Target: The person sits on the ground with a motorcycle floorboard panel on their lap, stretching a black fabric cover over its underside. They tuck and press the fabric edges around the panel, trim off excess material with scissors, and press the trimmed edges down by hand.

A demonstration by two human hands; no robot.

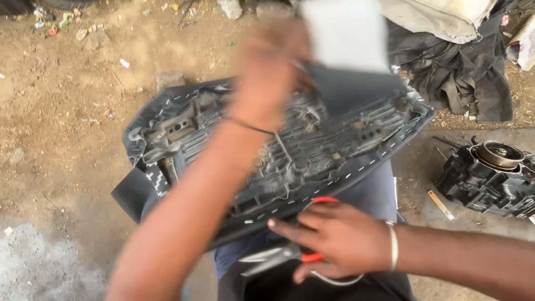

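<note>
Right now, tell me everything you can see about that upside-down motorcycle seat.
The motorcycle seat lies upside down across the person's lap, tilted, its wider end toward the upper right. Its underside is a dusty black plastic base pan with ribs, slots and mounting holes. A black textured cover is wrapped over the rim and fixed with a row of pale staples; a loose flap hangs at the lower left. The blurred left hand reaches over its far edge, and the right hand rests at its near edge, holding red-handled pliers.

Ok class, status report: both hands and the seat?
Left hand gripping the cover over the upturned seat base. Right hand holds red-handled pliers. Nothing blocking.
</note>
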